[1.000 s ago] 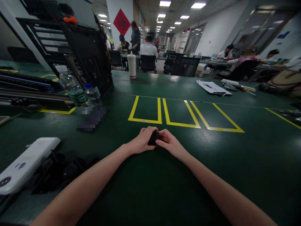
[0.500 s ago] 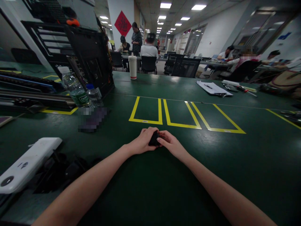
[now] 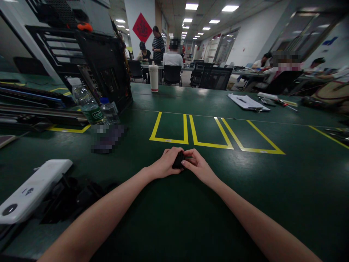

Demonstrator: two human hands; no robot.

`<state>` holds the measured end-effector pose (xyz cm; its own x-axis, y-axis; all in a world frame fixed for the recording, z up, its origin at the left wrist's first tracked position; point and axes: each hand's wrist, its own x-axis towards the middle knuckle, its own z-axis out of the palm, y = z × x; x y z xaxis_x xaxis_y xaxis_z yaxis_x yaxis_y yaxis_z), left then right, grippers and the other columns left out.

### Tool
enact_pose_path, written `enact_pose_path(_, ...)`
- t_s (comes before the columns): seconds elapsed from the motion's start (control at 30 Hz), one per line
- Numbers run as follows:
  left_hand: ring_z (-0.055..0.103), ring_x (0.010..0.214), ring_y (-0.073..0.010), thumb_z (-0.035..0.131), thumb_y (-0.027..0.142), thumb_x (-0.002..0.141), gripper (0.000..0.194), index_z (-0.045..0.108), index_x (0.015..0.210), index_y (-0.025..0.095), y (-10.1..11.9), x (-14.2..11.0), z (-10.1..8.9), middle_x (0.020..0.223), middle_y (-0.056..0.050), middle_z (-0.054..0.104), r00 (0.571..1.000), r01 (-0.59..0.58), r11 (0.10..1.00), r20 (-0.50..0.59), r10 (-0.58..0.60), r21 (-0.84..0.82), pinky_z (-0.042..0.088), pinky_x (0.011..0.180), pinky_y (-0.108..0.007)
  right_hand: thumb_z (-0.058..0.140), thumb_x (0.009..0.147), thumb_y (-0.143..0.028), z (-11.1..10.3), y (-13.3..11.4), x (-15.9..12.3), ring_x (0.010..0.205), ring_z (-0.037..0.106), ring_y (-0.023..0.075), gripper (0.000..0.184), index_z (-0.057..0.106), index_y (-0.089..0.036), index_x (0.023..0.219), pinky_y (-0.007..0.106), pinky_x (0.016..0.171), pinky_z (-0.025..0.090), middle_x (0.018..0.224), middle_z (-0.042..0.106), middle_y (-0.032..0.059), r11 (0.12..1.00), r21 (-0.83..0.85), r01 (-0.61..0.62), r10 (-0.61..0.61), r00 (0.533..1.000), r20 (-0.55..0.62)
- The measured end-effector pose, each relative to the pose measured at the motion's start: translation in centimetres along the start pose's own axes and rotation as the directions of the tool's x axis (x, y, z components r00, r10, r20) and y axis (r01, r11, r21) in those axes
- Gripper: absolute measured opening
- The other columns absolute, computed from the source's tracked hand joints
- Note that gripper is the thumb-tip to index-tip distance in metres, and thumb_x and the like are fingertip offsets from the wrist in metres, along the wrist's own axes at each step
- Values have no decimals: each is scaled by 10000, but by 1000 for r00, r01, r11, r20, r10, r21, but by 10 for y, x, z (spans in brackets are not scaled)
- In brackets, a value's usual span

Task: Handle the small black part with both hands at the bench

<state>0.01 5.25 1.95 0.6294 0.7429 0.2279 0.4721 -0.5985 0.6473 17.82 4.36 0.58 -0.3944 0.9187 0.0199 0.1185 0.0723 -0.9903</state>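
Note:
Both of my hands rest together on the dark green table point(image 3: 245, 189), just in front of three yellow taped boxes point(image 3: 170, 127). My left hand point(image 3: 165, 163) is curled around a small black object point(image 3: 178, 160), and my right hand point(image 3: 197, 165) pinches the same object from the right with thumb and fingers. The object is mostly hidden between the fingers, so its shape is unclear.
A white flat device point(image 3: 29, 191) lies over black items at the near left. Two water bottles point(image 3: 87, 103) stand by a black rack point(image 3: 105, 69) at the left. A white bottle point(image 3: 154, 76) and papers point(image 3: 247, 102) sit further back. People sit at tables behind.
My hands stay in the same place on the small black object; only the fingers of my right hand have shifted slightly.

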Motion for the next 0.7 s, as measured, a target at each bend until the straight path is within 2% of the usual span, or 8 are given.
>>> enact_pose_path(0.13, 453, 1030, -234, 618, 195, 716, 518, 321, 1139, 235, -1, 0, 1, 1114, -63, 448, 1000, -27, 1000, -5, 27, -2, 334, 904, -421, 533, 776, -252, -3, -2, -1, 939, 555, 180, 231, 470, -224, 996, 391, 807, 478, 1026, 526, 25, 999, -53, -10, 12, 999, 38)
enact_pose_path(0.27, 452, 1025, -232, 626, 191, 708, 515, 331, 1129, 227, -2, 0, 1, 1103, -64, 447, 1000, -29, 1000, -8, 29, 12, 324, 915, -420, 575, 747, -220, -3, -4, -4, 948, 557, 173, 235, 467, -240, 955, 385, 832, 472, 1040, 518, 6, 999, 26, 26, -29, 994, 102)
enact_pose_path(0.5, 445, 1032, -241, 622, 208, 713, 530, 319, 1146, 233, -2, 1, 1, 1122, -64, 436, 1000, -9, 1000, 7, 9, 9, 342, 895, -418, 536, 777, -252, 0, 2, -1, 887, 571, 169, 176, 469, -232, 939, 360, 768, 496, 982, 515, 9, 999, 39, 33, -34, 999, 25)
enact_pose_path(0.6, 453, 1013, -231, 634, 201, 700, 540, 324, 1141, 225, -3, 2, 3, 1094, -60, 450, 1000, -26, 1000, -10, 26, 14, 332, 904, -415, 547, 770, -250, -1, 4, 1, 944, 545, 182, 247, 459, -230, 1000, 369, 801, 478, 1018, 510, 25, 1000, 8, 15, -15, 1000, 20)
enact_pose_path(0.7, 450, 1016, -226, 630, 194, 702, 526, 329, 1132, 224, -4, 2, 3, 1098, -60, 450, 999, -41, 999, -20, 42, 10, 324, 911, -409, 552, 768, -247, -4, 3, 0, 973, 532, 182, 241, 472, -224, 993, 389, 850, 449, 1021, 523, 24, 1000, 5, -4, 4, 998, 58)
